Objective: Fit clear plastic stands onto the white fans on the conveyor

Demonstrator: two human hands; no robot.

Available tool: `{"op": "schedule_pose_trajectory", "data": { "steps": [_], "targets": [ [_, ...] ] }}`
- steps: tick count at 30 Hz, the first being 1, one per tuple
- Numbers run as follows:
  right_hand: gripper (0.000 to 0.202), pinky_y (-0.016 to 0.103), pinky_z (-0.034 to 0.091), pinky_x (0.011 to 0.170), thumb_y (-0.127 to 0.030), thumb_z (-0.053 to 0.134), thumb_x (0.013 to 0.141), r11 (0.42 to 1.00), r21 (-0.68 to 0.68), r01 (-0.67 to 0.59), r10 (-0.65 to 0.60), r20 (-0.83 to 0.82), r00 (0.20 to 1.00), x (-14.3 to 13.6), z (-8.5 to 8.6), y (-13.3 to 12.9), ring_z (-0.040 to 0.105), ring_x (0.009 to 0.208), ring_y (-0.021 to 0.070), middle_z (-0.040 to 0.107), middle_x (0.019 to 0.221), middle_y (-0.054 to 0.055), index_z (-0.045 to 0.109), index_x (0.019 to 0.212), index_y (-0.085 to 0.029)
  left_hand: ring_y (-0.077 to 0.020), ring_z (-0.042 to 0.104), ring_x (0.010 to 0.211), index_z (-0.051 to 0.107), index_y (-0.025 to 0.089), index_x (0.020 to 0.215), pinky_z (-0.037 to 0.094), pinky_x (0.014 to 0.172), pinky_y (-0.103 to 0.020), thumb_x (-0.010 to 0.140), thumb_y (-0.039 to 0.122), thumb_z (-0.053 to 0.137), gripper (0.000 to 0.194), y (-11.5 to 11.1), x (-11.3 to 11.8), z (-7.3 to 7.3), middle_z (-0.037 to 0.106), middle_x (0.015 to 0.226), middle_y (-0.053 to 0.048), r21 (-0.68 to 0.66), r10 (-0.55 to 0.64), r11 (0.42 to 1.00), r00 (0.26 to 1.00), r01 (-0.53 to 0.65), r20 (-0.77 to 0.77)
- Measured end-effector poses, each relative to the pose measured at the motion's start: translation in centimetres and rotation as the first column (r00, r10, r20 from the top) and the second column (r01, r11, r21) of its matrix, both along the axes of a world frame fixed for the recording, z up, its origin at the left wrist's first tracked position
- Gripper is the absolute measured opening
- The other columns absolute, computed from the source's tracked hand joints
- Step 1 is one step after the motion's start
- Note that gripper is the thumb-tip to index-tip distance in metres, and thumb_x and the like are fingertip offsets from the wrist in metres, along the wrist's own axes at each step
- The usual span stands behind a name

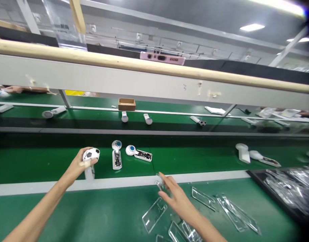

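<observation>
My left hand (84, 160) is wrapped round a white handheld device with a black-and-white football-patterned head (92, 153); its pale body hangs below my fingers. My right hand (175, 195) is over the near edge of the bench, thumb and forefinger bent about a small clear plastic piece (159, 182), partly hidden by the fingers. Under and beside that hand lie loose clear plastic covers (154, 215). Between my hands, on the green belt, rest two white devices with round blue-marked heads, one upright in view (116, 159) and one slanting (143, 155), their circuit boards exposed.
A black tray (270, 193) heaped with clear parts stands at right. More white devices (242, 153) lie on the belt and on the far lane. A small brown box (126, 105) sits beyond. A shelf (119, 75) crosses above, bearing a pink phone (162, 58).
</observation>
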State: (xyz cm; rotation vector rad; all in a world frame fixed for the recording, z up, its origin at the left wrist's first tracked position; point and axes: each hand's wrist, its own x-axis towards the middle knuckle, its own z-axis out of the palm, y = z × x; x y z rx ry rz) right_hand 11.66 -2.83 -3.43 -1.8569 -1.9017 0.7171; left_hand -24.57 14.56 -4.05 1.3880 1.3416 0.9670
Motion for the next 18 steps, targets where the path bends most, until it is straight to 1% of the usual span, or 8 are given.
{"op": "schedule_pose_trajectory", "data": {
  "steps": [1,2,4,6,8,12,15,18],
  "targets": [
    [0.055,0.038,0.047,0.091,-0.036,0.043,0.091,1.000,0.003,0.001,-0.001,-0.071,0.998,-1.9,1.2,0.0,0.057,0.099,0.0198,0.054,0.113,0.009,0.029,0.143,-0.024,-0.0289,0.061,0.094,0.054,0.021,0.112,0.048,0.079,-0.036,0.059,0.047,0.074,0.063,-1.0,0.7,1.2,0.065,0.103,-0.008,-0.059,0.034,0.998,0.968,-0.020,0.248],
    [0.055,0.038,0.046,0.092,-0.037,0.042,0.092,1.000,0.021,-0.011,0.014,-0.125,0.992,-4.0,2.2,0.0,0.055,0.102,0.0199,0.053,0.113,0.008,0.028,0.144,-0.025,-0.0301,0.062,0.094,0.058,0.019,0.107,0.049,0.079,-0.038,0.057,0.049,0.075,0.061,-2.1,1.7,2.2,0.067,0.099,-0.009,-0.117,0.063,0.993,0.884,-0.009,0.463],
    [0.056,0.037,0.044,0.096,-0.037,0.041,0.092,0.997,0.068,-0.041,0.053,-0.188,0.981,-8.0,3.9,0.2,0.051,0.110,0.0207,0.049,0.116,0.008,0.027,0.144,-0.024,-0.0324,0.063,0.091,0.062,0.016,0.098,0.050,0.081,-0.042,0.050,0.049,0.079,0.060,-4.2,3.9,3.6,0.069,0.089,-0.010,-0.210,0.125,0.976,0.661,0.050,0.740],
    [0.057,0.039,0.044,0.095,-0.034,0.043,0.091,0.992,0.117,-0.042,0.062,-0.177,0.982,-11.3,4.9,0.4,0.050,0.109,0.0222,0.049,0.114,0.009,0.027,0.144,-0.021,-0.0326,0.064,0.091,0.065,0.016,0.095,0.050,0.084,-0.045,0.046,0.045,0.082,0.060,-6.1,6.2,4.3,0.071,0.085,-0.009,-0.269,0.179,0.956,0.498,0.115,0.849],
    [0.057,0.041,0.047,0.091,-0.029,0.044,0.090,0.984,0.179,-0.012,0.035,-0.127,0.991,-13.5,5.2,0.6,0.051,0.104,0.0238,0.050,0.108,0.010,0.029,0.144,-0.018,-0.0317,0.064,0.092,0.066,0.018,0.094,0.049,0.088,-0.045,0.046,0.043,0.083,0.057,-7.6,8.1,4.6,0.071,0.085,-0.008,-0.301,0.205,0.936,0.413,0.183,0.887],
    [0.056,0.044,0.050,0.080,-0.026,0.046,0.088,0.949,0.297,0.102,-0.095,-0.038,0.995,-15.1,4.3,0.0,0.052,0.095,0.0265,0.051,0.102,0.012,0.032,0.142,-0.017,-0.0300,0.064,0.095,0.068,0.020,0.089,0.049,0.091,-0.044,0.049,0.041,0.083,0.047,-9.7,10.3,5.0,0.072,0.087,-0.006,-0.305,0.196,0.914,0.366,0.268,0.910],
    [0.059,0.050,0.048,0.084,-0.029,0.049,0.087,0.922,0.348,0.171,-0.183,0.002,0.983,-15.1,3.0,-0.8,0.051,0.102,0.0309,0.050,0.114,0.014,0.031,0.143,-0.023,-0.0303,0.064,0.096,0.069,0.020,0.084,0.049,0.091,-0.044,0.050,0.042,0.083,0.043,-10.2,10.9,5.5,0.072,0.087,-0.006,-0.297,0.189,0.921,0.379,0.251,0.906],
    [0.063,0.044,0.051,0.079,-0.028,0.046,0.089,0.945,0.262,0.197,-0.184,-0.073,0.980,-14.5,1.9,-1.6,0.056,0.097,0.0274,0.052,0.114,0.010,0.018,0.146,-0.033,-0.0316,0.062,0.099,0.069,0.019,0.080,0.048,0.091,-0.044,0.049,0.042,0.083,0.041,-10.5,11.3,5.8,0.072,0.085,-0.007,-0.282,0.180,0.938,0.413,0.201,0.893]
  ]
}}
